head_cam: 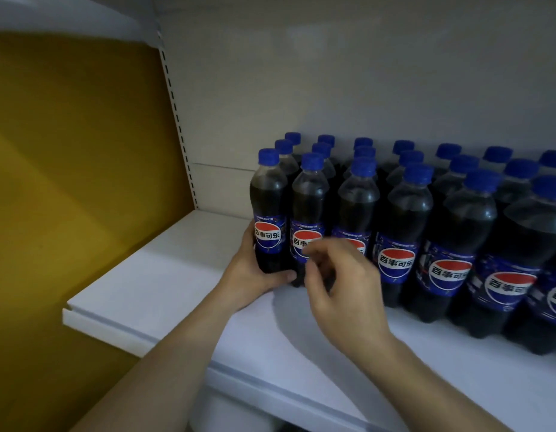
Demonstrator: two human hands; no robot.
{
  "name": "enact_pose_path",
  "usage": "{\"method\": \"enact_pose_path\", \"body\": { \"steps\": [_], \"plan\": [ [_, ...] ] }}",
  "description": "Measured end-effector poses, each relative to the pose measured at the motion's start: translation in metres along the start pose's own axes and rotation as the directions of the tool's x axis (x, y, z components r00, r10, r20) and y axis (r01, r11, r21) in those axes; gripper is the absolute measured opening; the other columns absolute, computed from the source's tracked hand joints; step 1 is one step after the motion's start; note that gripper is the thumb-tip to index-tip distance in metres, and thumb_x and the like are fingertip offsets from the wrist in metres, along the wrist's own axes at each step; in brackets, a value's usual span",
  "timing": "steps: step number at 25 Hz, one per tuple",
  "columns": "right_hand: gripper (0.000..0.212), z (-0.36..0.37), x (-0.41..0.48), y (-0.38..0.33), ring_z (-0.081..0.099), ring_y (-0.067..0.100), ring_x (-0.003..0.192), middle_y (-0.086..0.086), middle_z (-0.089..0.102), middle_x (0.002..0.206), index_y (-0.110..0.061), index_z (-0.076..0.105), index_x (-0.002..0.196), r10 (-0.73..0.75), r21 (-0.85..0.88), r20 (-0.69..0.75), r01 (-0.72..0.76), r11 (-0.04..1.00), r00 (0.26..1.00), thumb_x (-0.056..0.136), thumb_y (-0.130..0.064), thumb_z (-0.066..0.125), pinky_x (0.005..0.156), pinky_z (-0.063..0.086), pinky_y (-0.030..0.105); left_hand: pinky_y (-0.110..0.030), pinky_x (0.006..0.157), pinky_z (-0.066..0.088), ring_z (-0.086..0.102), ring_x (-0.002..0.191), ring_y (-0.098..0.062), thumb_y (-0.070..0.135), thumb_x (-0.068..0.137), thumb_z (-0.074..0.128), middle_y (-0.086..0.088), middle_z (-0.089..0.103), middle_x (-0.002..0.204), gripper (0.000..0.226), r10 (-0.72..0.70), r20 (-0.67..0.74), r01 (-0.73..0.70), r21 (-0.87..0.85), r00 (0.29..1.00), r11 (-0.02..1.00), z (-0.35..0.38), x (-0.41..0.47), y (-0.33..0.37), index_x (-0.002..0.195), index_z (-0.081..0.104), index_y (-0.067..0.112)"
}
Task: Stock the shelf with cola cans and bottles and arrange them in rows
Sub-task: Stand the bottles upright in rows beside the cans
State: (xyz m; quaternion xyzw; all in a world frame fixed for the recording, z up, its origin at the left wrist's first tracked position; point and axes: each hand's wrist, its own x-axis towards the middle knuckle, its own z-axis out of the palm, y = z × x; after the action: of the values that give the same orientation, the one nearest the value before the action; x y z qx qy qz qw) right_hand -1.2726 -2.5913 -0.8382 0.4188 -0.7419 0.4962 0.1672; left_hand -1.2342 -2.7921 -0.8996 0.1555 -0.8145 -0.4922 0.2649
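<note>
Your left hand [248,275] is wrapped round the lower part of the end bottle [269,194], thumb across the front near the base and fingers behind it, so that one is firmly held. Your right hand [336,275] hangs in front of the second bottle [309,198], fingers curled over its label. It is blurred, though, and I cannot tell whether it pinches that bottle or grips nothing. Both bottles stand upright at the left end of the front row, touching each other. The rest of the bottles [457,213] run off to the right in tight rows on the white shelf [164,275], several deep. No cans are in view. Here is the risk. You hold the end bottle low, and it is tall, so a quick twist or shove could rock its top into the neighbour. Packed this close, one knock could travel down the row. To the left the shelf is bare as far as the slotted upright [177,120] and the yellow panel [67,151], so nothing would stop a bottle tipping that way.
</note>
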Motion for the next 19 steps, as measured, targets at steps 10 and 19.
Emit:
{"method": "enact_pose_path", "body": {
  "steps": [10, 19],
  "plan": [
    [0.038, -0.026, 0.134, -0.037, 0.049, 0.029, 0.12, 0.007, 0.062, 0.123, -0.024, 0.055, 0.134, -0.047, -0.647, 0.257, 0.208, 0.734, 0.965, 0.099, -0.039, 0.054, 0.099, 0.036, 0.048, -0.026, 0.104, 0.047, 0.055, 0.124, -0.001, 0.019, 0.076, 0.089, 0.02, 0.057, 0.136, 0.088, -0.007, 0.038, 0.005, 0.044, 0.999, 0.999, -0.004, 0.0, 0.001, 0.145, 0.036, 0.031],
    [0.035, -0.022, 0.133, -0.027, 0.054, 0.025, 0.115, 0.004, 0.067, 0.116, -0.021, 0.061, 0.127, -0.097, -0.547, 0.124, 0.15, 0.823, 0.988, 0.098, -0.041, 0.059, 0.096, 0.038, 0.044, -0.027, 0.109, 0.041, 0.05, 0.128, 0.0, 0.006, 0.087, 0.076, 0.017, 0.054, 0.139, 0.077, -0.031, 0.069, 0.027, 0.053, 0.997, 0.998, -0.009, 0.002, -0.003, 0.148, 0.035, 0.028]
  ]
}}
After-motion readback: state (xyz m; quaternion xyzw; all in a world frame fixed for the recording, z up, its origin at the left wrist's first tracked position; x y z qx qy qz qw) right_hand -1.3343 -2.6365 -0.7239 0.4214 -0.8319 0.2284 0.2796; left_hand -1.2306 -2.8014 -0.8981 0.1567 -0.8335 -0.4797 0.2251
